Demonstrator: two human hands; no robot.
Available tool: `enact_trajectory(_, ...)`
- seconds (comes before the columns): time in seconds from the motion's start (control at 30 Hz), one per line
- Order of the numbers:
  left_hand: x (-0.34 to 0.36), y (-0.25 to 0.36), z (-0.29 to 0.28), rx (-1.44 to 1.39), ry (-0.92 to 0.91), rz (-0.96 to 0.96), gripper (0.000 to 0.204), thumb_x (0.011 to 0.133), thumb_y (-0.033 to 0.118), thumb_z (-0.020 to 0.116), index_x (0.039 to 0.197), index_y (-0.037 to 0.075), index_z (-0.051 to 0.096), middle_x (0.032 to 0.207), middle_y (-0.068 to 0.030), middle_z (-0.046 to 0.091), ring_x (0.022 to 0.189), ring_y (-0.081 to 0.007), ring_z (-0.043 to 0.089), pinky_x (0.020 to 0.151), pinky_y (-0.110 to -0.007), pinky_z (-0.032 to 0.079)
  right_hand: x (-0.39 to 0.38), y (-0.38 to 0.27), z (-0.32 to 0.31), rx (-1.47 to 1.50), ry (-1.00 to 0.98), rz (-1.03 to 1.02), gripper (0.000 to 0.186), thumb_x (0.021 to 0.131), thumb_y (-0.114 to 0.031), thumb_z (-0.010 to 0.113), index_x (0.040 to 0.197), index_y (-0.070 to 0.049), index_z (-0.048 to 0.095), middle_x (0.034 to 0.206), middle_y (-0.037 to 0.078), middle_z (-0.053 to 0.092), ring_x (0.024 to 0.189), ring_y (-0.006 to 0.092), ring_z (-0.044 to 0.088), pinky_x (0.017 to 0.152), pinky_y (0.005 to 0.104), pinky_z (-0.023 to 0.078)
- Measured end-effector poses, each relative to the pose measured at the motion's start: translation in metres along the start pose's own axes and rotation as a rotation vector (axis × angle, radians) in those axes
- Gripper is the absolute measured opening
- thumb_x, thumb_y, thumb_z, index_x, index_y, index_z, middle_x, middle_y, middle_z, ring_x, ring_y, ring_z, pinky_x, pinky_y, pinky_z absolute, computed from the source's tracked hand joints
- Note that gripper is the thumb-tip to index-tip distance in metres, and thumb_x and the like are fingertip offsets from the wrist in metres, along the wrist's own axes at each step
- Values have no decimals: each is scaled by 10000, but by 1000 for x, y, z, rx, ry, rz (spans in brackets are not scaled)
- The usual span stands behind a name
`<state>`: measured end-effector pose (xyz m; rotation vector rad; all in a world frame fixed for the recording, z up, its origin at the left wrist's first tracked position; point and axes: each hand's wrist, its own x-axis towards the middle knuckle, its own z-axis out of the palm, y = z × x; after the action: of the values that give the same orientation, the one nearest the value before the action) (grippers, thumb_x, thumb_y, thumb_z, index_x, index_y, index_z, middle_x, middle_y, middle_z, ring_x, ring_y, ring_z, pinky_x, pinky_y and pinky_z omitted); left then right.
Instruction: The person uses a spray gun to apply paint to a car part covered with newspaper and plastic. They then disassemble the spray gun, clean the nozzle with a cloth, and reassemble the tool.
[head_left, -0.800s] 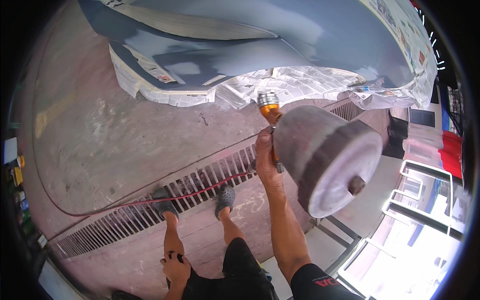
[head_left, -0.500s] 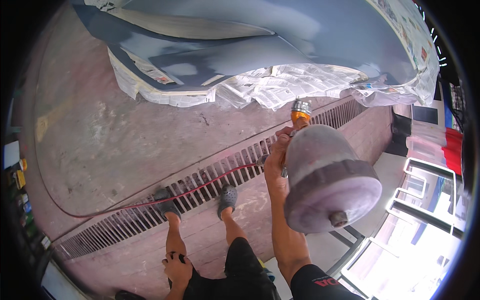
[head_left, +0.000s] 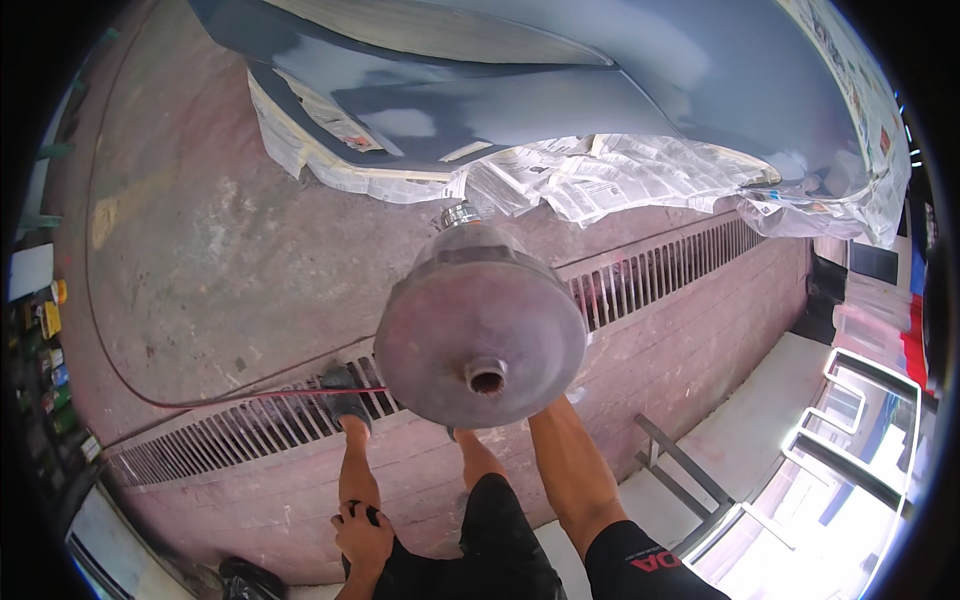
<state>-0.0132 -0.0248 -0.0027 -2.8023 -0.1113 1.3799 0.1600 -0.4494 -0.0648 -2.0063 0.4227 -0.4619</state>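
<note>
A spray gun with a large, paint-dusted translucent cup (head_left: 470, 310) fills the middle, its silver nozzle ring (head_left: 458, 214) showing just beyond. My right forearm (head_left: 572, 470) runs up to the gun; the cup hides the gripping hand. My left hand (head_left: 360, 530) rests at my left thigh, fingers curled around a small dark thing that I cannot make out. A thin red hose (head_left: 270, 394) runs across the floor grate behind the cup. Above the gun, a curved grey car body panel (head_left: 700, 70) with lighter patches is edged by taped newspaper masking (head_left: 610, 175).
A long slatted floor grate (head_left: 660, 262) crosses under my feet, set in dusty pinkish concrete (head_left: 200, 250). At the lower right are metal rails (head_left: 684, 462) and bright white-framed panels (head_left: 842, 450). Shelved items (head_left: 52, 318) line the far left; a dark bag (head_left: 250, 578) lies at lower left.
The spray gun has swung left to the centre, its cup turning end-on toward me and covering my right hand. My left hand has stayed at my thigh. The panel appears shifted slightly rightward.
</note>
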Motion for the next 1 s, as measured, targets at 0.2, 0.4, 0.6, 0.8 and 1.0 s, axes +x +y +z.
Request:
enact_trajectory(0.2,-1,11,6,41,-24,-10,455,914,306,718,1288,48,694,1435,-189,563,1287,-445,544,930,-569,594,-15,24,-56,-6,63,105,346,1022,-284,691,1237,-19,633,963,95,644,852,275,643,773,391,518)
enact_trajectory(0.4,-3,20,10,65,-24,-11,454,920,308,716,1290,44,689,1438,-190,565,1300,-446,539,944,-566,592,-21,46,-135,-4,212,219,359,991,-272,720,1228,-19,633,972,119,653,848,299,660,769,397,531)
enact_trajectory(0.6,-4,29,8,71,-38,-26,455,921,315,714,1288,47,690,1434,-195,568,1302,-453,536,953,-579,582,-23,49,-148,-35,258,218,375,959,-261,749,1220,-18,632,980,144,663,843,323,677,765,403,544)
enact_trajectory(0.8,-8,28,18,30,-10,-54,460,914,315,716,1286,47,690,1435,-198,567,1292,-461,539,953,-579,578,-11,50,-76,-52,132,69,394,927,-249,778,1212,-18,632,988,168,672,838,347,694,761,410,558)
enact_trajectory(1.0,-9,36,22,16,-5,-66,457,906,308,724,1271,35,696,1434,-199,567,1286,-460,540,945,-583,581,11,49,-22,-20,6,-69,417,895,-237,807,1204,-18,632,996,192,681,834,371,711,757,416,571)
